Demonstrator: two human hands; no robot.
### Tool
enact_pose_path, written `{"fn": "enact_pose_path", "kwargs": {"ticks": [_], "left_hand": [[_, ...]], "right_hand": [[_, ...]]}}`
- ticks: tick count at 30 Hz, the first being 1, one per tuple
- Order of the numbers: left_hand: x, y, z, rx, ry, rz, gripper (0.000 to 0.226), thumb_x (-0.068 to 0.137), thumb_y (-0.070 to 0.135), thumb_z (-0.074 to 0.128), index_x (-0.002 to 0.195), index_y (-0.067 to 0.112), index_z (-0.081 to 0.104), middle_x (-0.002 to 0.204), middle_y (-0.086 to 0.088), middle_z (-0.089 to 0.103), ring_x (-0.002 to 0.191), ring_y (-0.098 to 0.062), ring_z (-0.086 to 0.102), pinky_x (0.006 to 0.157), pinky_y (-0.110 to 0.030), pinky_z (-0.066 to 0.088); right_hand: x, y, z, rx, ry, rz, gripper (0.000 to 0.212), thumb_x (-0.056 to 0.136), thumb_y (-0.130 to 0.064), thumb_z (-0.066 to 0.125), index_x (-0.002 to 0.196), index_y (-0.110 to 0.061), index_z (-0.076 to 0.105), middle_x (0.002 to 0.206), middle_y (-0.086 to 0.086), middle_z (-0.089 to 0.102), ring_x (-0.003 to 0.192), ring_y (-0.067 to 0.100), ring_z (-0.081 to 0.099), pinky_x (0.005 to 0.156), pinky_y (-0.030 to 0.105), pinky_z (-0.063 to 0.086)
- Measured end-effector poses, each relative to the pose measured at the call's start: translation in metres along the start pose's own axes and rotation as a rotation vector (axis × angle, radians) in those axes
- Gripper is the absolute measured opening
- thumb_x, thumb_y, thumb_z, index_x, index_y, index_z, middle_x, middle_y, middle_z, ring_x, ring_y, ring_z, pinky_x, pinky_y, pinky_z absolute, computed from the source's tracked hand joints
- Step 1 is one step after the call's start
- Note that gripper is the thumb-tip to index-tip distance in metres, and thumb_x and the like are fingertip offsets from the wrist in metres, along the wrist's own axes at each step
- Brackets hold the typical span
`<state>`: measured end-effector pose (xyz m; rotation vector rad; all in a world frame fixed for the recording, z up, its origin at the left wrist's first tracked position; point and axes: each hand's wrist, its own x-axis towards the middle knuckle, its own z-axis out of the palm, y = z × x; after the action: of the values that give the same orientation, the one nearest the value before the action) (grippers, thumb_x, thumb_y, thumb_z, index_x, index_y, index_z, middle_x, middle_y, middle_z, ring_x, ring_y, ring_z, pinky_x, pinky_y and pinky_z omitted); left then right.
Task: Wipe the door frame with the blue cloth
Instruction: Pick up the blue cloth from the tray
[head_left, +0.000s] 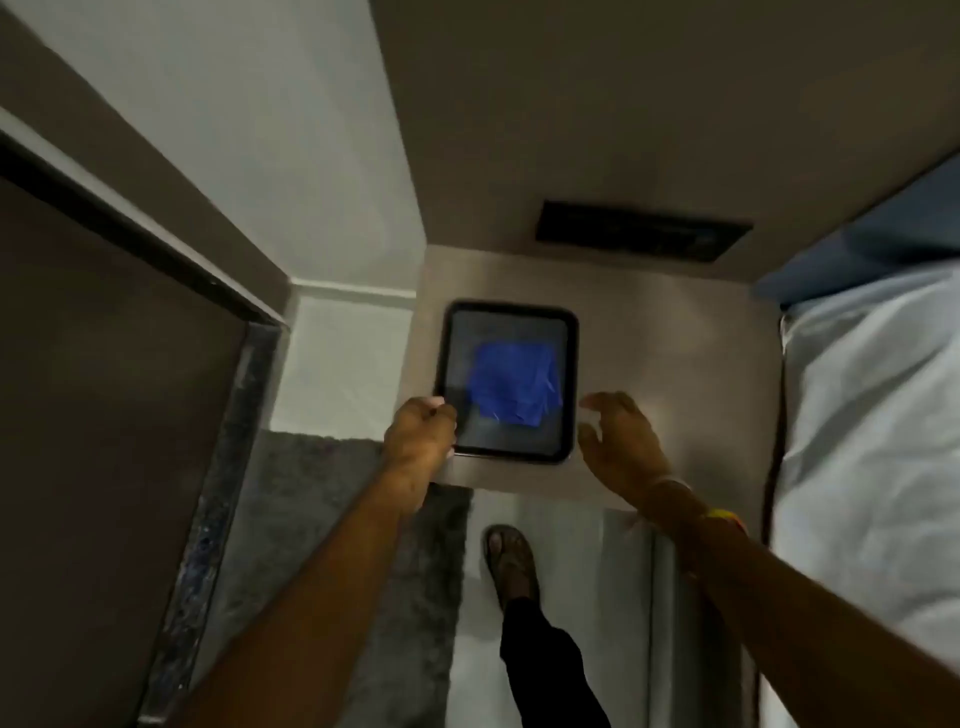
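Observation:
A folded blue cloth lies in a black tray on a pale bedside table. My left hand grips the tray's near left rim. My right hand hovers just right of the tray, fingers spread and curled, holding nothing. The dark door frame runs along the left side, with a brown door inside it.
A bed with white bedding fills the right side. A grey mat lies on the pale floor by the door. My sandalled foot stands below the table. A dark panel sits on the wall behind the table.

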<state>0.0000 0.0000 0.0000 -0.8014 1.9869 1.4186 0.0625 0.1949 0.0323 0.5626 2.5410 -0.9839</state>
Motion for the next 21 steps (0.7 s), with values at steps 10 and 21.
{"fn": "enact_pose_path", "kwargs": {"ticks": [10,21], "left_hand": [[0.112,-0.026,0.088,0.431,0.116,0.236,0.034,0.088,0.026,0.06,0.113,0.004,0.056,0.099,-0.01,0.061,0.088,-0.02,0.057,0.064,-0.007,0.039],[0.127,-0.022,0.101,0.254,-0.095,-0.021,0.033,0.084,0.029,0.064,0.109,0.008,0.057,0.092,-0.006,0.063,0.072,-0.014,0.06,0.048,-0.018,0.045]], "right_hand": [[0.092,0.044,0.086,-0.044,-0.208,-0.145,0.055,0.09,-0.01,0.052,0.14,-0.006,0.029,0.147,0.016,0.03,0.135,0.032,0.027,0.114,0.038,0.023],[0.09,0.061,0.11,0.114,-0.157,-0.149,0.074,0.081,-0.017,0.068,0.141,-0.008,0.027,0.151,0.009,0.026,0.138,0.025,0.024,0.114,0.029,0.02]]}}
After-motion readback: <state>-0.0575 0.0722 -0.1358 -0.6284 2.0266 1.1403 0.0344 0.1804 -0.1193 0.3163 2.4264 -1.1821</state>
